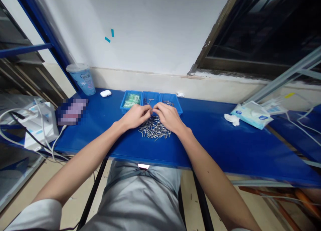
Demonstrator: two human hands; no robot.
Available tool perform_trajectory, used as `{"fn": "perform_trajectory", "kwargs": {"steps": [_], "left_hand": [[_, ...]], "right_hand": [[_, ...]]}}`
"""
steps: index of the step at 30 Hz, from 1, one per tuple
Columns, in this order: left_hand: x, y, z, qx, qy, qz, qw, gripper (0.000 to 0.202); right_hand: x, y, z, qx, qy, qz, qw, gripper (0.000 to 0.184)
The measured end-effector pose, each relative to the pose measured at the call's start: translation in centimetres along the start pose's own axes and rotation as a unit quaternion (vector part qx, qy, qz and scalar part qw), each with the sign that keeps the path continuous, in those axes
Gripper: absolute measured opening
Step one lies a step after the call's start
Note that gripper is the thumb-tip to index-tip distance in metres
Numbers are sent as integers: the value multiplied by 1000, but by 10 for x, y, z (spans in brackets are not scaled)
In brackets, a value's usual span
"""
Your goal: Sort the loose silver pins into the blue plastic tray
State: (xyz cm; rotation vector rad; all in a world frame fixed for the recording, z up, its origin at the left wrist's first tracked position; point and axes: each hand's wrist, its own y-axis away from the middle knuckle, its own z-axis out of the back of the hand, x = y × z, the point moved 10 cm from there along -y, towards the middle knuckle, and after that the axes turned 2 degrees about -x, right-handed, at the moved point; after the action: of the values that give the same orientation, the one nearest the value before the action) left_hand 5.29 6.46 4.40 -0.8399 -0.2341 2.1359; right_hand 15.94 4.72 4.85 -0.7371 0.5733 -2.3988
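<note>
My left hand (137, 116) and my right hand (167, 116) meet fingertip to fingertip above a heap of small metal pins or rivets (154, 129) on the blue table. Both are closed in a pinch. Something small and thin seems to be between the fingertips, too small to name. Just behind the hands stand three blue bins in a row. The left bin (121, 105) holds green-and-clear packets (132, 100). In the middle bin (147, 95) lie a few metal pieces. More metal pieces are in the right bin (178, 107), partly hidden by my right hand.
A lidded blue cup (84, 80) and a white earbud case (105, 93) stand at the back left. Left of them are a blurred-out item (72, 112) and a white power strip (42, 127) with cables. A tissue pack (252, 115) and crumpled tissue (232, 119) lie at right.
</note>
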Motion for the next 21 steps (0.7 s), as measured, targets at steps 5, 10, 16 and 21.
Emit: {"fn": "perform_trajectory", "kwargs": {"steps": [5, 10, 16, 21], "left_hand": [[-1, 0, 0, 3, 1, -2, 1000, 30], [-3, 0, -1, 10, -5, -8, 1000, 30], [-3, 0, -1, 8, -8, -7, 1000, 32], [-2, 0, -1, 9, -10, -4, 1000, 32]], "right_hand": [[1, 0, 0, 1, -9, 3, 1000, 17], [0, 0, 0, 1, 3, -3, 1000, 23], [0, 0, -1, 10, 14, -6, 1000, 24], [2, 0, 3, -1, -1, -3, 1000, 13]]}}
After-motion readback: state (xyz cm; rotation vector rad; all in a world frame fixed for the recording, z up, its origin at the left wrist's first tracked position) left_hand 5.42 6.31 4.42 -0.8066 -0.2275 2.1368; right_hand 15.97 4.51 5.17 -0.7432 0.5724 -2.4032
